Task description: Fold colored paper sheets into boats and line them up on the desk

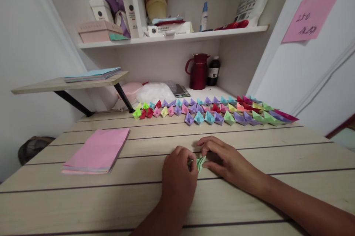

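Observation:
Over the middle of the table (138, 199), a small piece of folded green paper (200, 163) with several pointed layers sticks out of my left hand (180, 167). The left thumb and fingers are closed around it and hide part of its shape. My right hand (222, 156) is just to the right, palm side toward the paper. Its thumb and forefinger are curved and held apart, with the thumb tip by the paper's right edge; whether it touches is hard to tell.
Behind my hands stand rows of colourful folded paper boats (218, 118). A stack of pink paper (97, 151) lies at left, and more sheets (93, 74) rest on a small raised shelf (41, 85). Farther back are a red jug (198, 72) and a dark bottle (213, 71).

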`<action>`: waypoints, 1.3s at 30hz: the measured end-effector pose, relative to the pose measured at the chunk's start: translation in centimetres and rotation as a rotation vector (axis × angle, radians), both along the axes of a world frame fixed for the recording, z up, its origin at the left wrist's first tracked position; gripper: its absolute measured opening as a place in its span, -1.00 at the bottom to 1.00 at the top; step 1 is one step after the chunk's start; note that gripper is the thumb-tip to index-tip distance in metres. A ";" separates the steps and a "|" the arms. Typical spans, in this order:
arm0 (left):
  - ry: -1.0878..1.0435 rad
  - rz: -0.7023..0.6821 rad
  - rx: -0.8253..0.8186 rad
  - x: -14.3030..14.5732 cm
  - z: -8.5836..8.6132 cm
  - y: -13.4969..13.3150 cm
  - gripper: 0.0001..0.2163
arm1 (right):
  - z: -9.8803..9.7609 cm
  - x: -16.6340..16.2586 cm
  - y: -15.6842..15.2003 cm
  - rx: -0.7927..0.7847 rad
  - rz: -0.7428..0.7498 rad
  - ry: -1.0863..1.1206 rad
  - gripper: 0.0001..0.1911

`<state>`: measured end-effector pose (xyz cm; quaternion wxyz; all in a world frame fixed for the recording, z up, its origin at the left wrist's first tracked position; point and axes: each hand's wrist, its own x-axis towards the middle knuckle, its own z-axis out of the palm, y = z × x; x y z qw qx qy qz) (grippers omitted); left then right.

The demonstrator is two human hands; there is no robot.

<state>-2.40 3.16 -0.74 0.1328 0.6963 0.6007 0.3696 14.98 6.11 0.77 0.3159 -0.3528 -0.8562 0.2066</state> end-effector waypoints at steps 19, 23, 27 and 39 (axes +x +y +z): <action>-0.019 0.047 -0.018 0.0 0.1 0.1 -0.87 | -0.1 0.2 0.0 0.046 -0.001 0.044 -0.88; -0.004 0.043 -0.011 0.0 0.0 0.0 -0.86 | -0.1 0.1 -0.1 0.049 -0.006 -0.024 -0.92; 0.011 0.050 -0.010 0.0 0.0 0.1 -0.87 | -0.2 0.0 -0.1 0.080 -0.025 -0.108 -0.98; 0.134 -0.043 -0.109 -0.5 0.5 -0.3 -0.80 | -0.4 0.2 0.0 0.166 0.043 -0.242 -0.80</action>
